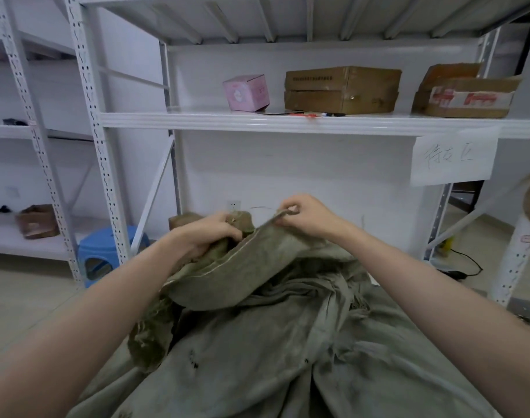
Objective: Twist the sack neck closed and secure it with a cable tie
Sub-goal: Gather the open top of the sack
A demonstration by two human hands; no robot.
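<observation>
A large olive-green woven sack (287,351) fills the lower middle of the head view, its cloth worn and frayed. My left hand (203,233) is closed around a bunched part of the sack's upper edge. My right hand (305,215) pinches the sack's hemmed rim between thumb and fingers and lifts it slightly. The rim sags in a fold between both hands. Thin red and black strips, possibly cable ties (305,114), lie on the shelf above; I cannot tell for sure.
A white metal shelving rack (257,122) stands just behind the sack, with a pink box (247,92) and two cardboard boxes (342,90) on it. A blue plastic stool (107,251) sits on the floor at left. A paper label (453,158) hangs from the shelf edge.
</observation>
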